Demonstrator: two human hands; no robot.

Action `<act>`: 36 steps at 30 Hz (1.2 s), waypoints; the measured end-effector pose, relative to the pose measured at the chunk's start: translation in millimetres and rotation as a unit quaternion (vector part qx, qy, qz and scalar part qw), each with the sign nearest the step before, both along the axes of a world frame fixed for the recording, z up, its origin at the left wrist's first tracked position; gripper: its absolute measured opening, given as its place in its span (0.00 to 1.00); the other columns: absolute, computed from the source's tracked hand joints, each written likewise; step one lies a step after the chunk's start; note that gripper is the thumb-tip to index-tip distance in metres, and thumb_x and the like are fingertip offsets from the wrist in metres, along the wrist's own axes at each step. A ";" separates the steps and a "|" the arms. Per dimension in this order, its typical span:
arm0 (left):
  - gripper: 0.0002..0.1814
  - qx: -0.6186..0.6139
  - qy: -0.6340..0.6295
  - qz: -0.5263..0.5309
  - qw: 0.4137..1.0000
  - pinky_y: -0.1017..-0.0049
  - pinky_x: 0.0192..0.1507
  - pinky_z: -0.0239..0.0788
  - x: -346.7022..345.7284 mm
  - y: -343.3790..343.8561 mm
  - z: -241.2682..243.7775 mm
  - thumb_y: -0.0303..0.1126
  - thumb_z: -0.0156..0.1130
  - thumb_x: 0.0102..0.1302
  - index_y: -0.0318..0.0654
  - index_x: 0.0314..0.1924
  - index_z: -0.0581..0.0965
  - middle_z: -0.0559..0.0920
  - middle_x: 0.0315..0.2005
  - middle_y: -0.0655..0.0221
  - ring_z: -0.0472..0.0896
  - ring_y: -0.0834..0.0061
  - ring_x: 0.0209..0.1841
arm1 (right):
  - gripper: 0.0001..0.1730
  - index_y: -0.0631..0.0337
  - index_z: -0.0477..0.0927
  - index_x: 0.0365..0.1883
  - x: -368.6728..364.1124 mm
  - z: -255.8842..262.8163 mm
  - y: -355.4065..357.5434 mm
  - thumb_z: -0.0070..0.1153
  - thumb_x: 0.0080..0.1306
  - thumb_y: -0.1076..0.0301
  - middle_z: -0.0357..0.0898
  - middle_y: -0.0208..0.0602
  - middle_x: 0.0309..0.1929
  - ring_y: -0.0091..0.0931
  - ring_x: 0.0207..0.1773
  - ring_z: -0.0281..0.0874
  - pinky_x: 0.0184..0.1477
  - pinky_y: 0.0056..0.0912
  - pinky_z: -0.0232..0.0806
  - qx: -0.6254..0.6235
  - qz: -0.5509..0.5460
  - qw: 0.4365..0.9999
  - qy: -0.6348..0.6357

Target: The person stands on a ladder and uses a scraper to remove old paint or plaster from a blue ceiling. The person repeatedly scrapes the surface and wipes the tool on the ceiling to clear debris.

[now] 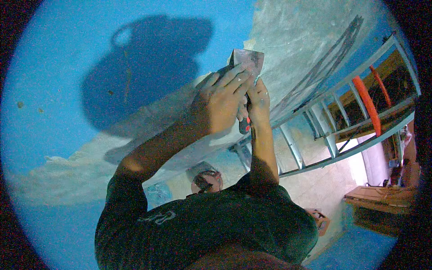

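A putty knife with a broad, stained metal blade (251, 58) points away from me at the blue wall. Its black and red handle (245, 126) shows below my hands. Around its handle side curls my right hand (260, 101), with white specks on the fingers. My left hand (219, 103) lies against the knife from the left, its fingers stretched over the lower blade. A dark edge left of the blade is too unclear to name. Behind the hands, the wall carries blue paint (222, 20) and a greyish-white bare or plastered area (287, 37).
To the right stands a metal ladder (293, 148) with an orange bar (366, 104) across it. Below are a round bucket-like container (207, 182), a brown crate (319, 221) and wooden furniture (378, 195) on the pale tiled floor (320, 172).
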State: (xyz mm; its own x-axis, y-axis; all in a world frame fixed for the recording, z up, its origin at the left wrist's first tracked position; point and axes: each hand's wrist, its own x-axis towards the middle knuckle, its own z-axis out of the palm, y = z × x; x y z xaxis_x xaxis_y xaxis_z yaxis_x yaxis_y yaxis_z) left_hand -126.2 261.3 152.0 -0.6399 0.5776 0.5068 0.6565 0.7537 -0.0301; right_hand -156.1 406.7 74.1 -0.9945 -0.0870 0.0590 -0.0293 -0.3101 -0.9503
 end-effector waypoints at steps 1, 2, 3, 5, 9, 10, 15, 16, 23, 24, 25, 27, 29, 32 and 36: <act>0.32 0.008 0.006 -0.010 1.000 0.61 0.67 0.60 -0.9 -1.2 -0.5 0.34 0.61 0.55 0.33 0.62 0.74 0.74 0.64 0.63 0.67 0.64 0.70 | 0.20 0.66 0.73 0.52 1.6 1.4 0.7 0.52 0.72 0.57 0.78 0.38 0.37 0.26 0.38 0.75 0.38 0.33 0.69 -0.022 0.011 1.000 -0.015; 0.32 0.016 0.012 -0.019 1.000 0.61 0.67 0.59 -1.8 -1.8 -1.6 0.34 0.61 0.55 0.33 0.62 0.74 0.74 0.64 0.63 0.66 0.64 0.70 | 0.20 0.66 0.74 0.52 4.1 -5.4 2.5 0.52 0.72 0.58 0.78 0.38 0.37 0.26 0.38 0.75 0.38 0.32 0.69 -0.013 0.009 1.000 -0.015; 0.32 0.009 -0.001 -0.011 1.000 0.61 0.67 0.59 4.0 -2.6 -8.6 0.34 0.61 0.55 0.33 0.62 0.74 0.74 0.64 0.62 0.66 0.64 0.70 | 0.19 0.65 0.74 0.52 7.6 -10.2 1.3 0.52 0.72 0.58 0.78 0.37 0.37 0.25 0.39 0.75 0.38 0.32 0.69 -0.008 0.010 1.000 -0.019; 0.32 -0.006 -0.012 0.004 1.000 0.60 0.67 0.59 10.3 -6.8 -23.0 0.34 0.61 0.56 0.33 0.62 0.74 0.74 0.64 0.61 0.66 0.63 0.70 | 0.18 0.64 0.74 0.56 6.4 -20.2 -0.2 0.51 0.73 0.62 0.79 0.36 0.40 0.23 0.40 0.75 0.40 0.30 0.69 0.078 -0.012 0.996 0.037; 0.34 -0.009 -0.044 -0.028 0.999 0.62 0.66 0.59 4.2 -1.8 -3.4 0.36 0.62 0.55 0.32 0.63 0.73 0.72 0.66 0.59 0.65 0.63 0.71 | 0.20 0.63 0.70 0.60 13.1 -13.4 -2.0 0.50 0.74 0.63 0.79 0.32 0.34 0.18 0.26 0.72 0.22 0.22 0.63 0.018 -0.007 0.999 0.049; 0.35 -0.008 -0.038 -0.021 0.999 0.61 0.67 0.59 4.3 -0.6 -6.3 0.36 0.63 0.54 0.32 0.63 0.73 0.72 0.66 0.59 0.65 0.62 0.71 | 0.20 0.63 0.70 0.60 11.5 -17.5 -4.1 0.50 0.74 0.63 0.78 0.32 0.33 0.17 0.24 0.71 0.20 0.22 0.62 -0.006 -0.014 0.999 0.050; 0.38 0.005 -0.001 -0.004 1.000 0.59 0.68 0.58 -0.9 0.4 -16.2 0.35 0.66 0.51 0.32 0.64 0.72 0.71 0.66 0.58 0.65 0.61 0.71 | 0.21 0.62 0.71 0.61 -6.1 -15.1 -2.3 0.50 0.74 0.61 0.79 0.32 0.40 0.19 0.35 0.72 0.32 0.25 0.66 0.021 -0.022 0.997 0.071; 0.38 0.014 -0.013 -0.009 1.000 0.58 0.69 0.58 -1.0 1.2 -10.7 0.35 0.66 0.51 0.32 0.64 0.72 0.72 0.66 0.58 0.65 0.61 0.71 | 0.22 0.63 0.72 0.60 -6.6 -9.9 0.9 0.50 0.74 0.60 0.79 0.34 0.42 0.21 0.38 0.74 0.36 0.28 0.68 0.040 -0.014 0.997 0.065; 0.37 0.011 -0.027 -0.023 0.999 0.57 0.68 0.59 2.8 -1.6 -5.9 0.33 0.65 0.50 0.31 0.63 0.73 0.73 0.64 0.57 0.65 0.60 0.71 | 0.21 0.64 0.73 0.59 -1.9 -14.4 5.5 0.48 0.74 0.60 0.80 0.37 0.42 0.27 0.41 0.77 0.44 0.32 0.70 0.072 0.001 0.996 0.043; 0.36 0.016 -0.031 -0.027 0.999 0.57 0.68 0.59 -0.2 1.3 -1.2 0.33 0.65 0.50 0.31 0.63 0.73 0.73 0.64 0.57 0.65 0.60 0.71 | 0.20 0.63 0.73 0.59 -2.0 -9.3 8.1 0.48 0.74 0.62 0.80 0.37 0.42 0.25 0.42 0.77 0.44 0.30 0.70 0.071 0.007 0.996 0.045; 0.36 0.024 -0.029 -0.034 0.999 0.57 0.68 0.59 -1.5 2.3 -1.6 0.33 0.65 0.50 0.31 0.63 0.73 0.73 0.64 0.57 0.65 0.60 0.71 | 0.19 0.63 0.72 0.59 0.6 -6.0 9.2 0.48 0.74 0.63 0.80 0.36 0.42 0.23 0.42 0.77 0.44 0.29 0.70 0.066 0.010 0.997 0.044; 0.36 0.034 -0.030 -0.045 0.998 0.57 0.67 0.60 0.0 0.2 -2.3 0.33 0.64 0.51 0.30 0.62 0.73 0.73 0.64 0.57 0.65 0.59 0.71 | 0.18 0.63 0.72 0.59 6.6 -5.8 5.3 0.48 0.74 0.65 0.81 0.37 0.42 0.22 0.42 0.77 0.43 0.28 0.70 -0.035 0.035 0.999 0.015; 0.35 0.023 -0.029 -0.013 0.999 0.57 0.66 0.61 8.0 0.2 -12.0 0.33 0.64 0.51 0.31 0.62 0.73 0.73 0.64 0.57 0.65 0.60 0.71 | 0.18 0.62 0.71 0.59 8.0 -13.5 1.7 0.48 0.74 0.66 0.80 0.34 0.40 0.21 0.39 0.75 0.41 0.28 0.69 -0.036 0.036 0.998 0.036; 0.35 0.026 -0.018 -0.014 0.999 0.60 0.64 0.63 0.3 6.0 11.6 0.35 0.65 0.52 0.31 0.62 0.73 0.73 0.64 0.57 0.65 0.60 0.71 | 0.18 0.62 0.71 0.60 -4.4 6.8 1.1 0.48 0.74 0.65 0.79 0.31 0.40 0.19 0.38 0.74 0.39 0.27 0.68 -0.006 0.013 0.999 0.037; 0.36 -0.003 -0.067 -0.013 0.998 0.62 0.64 0.63 -2.1 8.1 22.5 0.37 0.66 0.51 0.31 0.62 0.73 0.73 0.64 0.56 0.65 0.61 0.71 | 0.19 0.62 0.71 0.59 -8.6 7.6 -4.4 0.49 0.73 0.65 0.76 0.29 0.34 0.17 0.26 0.70 0.22 0.22 0.60 -0.025 -0.029 0.997 0.073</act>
State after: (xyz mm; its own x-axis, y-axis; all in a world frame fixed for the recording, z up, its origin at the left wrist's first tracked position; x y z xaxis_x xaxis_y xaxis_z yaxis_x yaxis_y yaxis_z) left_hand -128.2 269.5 174.5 -0.6869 0.5973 0.4139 0.6738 0.7369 0.0548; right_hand -164.7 402.4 81.7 -0.9781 -0.0235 0.2066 -0.1855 -0.3498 -0.9183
